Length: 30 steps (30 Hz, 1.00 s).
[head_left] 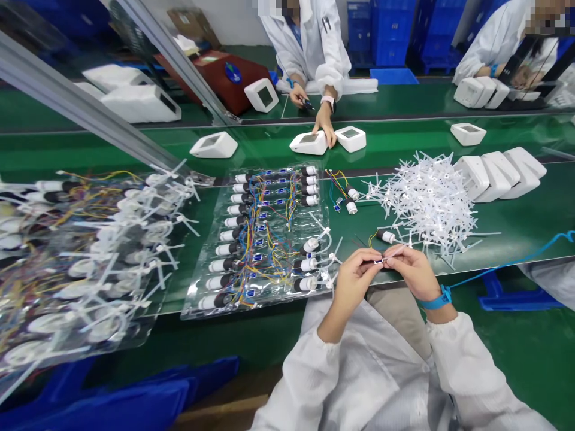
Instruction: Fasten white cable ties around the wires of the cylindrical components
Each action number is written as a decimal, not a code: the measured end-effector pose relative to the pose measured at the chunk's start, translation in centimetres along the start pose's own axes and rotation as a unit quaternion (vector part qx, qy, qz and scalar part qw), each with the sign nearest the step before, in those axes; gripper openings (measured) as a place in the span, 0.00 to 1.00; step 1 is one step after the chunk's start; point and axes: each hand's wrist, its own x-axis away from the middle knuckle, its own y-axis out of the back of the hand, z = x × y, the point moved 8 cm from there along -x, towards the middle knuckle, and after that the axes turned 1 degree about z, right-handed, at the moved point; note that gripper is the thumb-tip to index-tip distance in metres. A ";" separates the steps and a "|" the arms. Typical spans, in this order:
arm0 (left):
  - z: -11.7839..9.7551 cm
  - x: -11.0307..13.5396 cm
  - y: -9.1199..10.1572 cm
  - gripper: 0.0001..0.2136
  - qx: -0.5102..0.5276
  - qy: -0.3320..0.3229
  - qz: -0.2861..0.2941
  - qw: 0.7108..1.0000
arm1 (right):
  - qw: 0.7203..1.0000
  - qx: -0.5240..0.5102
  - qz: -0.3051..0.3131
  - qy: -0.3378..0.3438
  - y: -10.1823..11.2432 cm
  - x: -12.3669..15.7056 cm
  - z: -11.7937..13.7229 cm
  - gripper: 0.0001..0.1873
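Your left hand (354, 272) and right hand (413, 269) meet just over the near edge of the green table (516, 221). Both are pinched on a thin white cable tie (389, 256), the left grasping the end with the square head and the right the tail. The tie is held in the air between your fingertips, clear of the table.

At 12 o'clock, just beside your hands, a small cylinder part (385, 236) with yellow wires lies on the table. At 1 o'clock is the loose pile of ties (426, 200), and beyond it, at 2 o'clock, a row of white housings (498, 173). At 10 o'clock sits a clear tray (193, 296) of wired cylinders.

A blue wrist strap (438, 297) circles your right wrist, its cord running off to 3 o'clock. Far off at 12 o'clock, a co-worker's hand (324, 123) rests on another housing (309, 143).
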 end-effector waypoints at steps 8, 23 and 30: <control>-0.1 0.2 -0.2 0.05 -0.051 -0.009 0.001 0.999 | 1.000 -0.002 -0.006 0.003 0.1 0.0 0.3 0.09; -0.7 0.1 -0.1 0.11 -0.142 -0.022 0.033 0.989 | 0.999 0.048 -0.004 -0.001 -0.1 0.0 1.0 0.10; -0.1 0.5 -0.2 0.09 -0.105 -0.030 0.007 0.994 | 1.000 0.005 -0.005 0.007 -0.1 0.2 0.4 0.10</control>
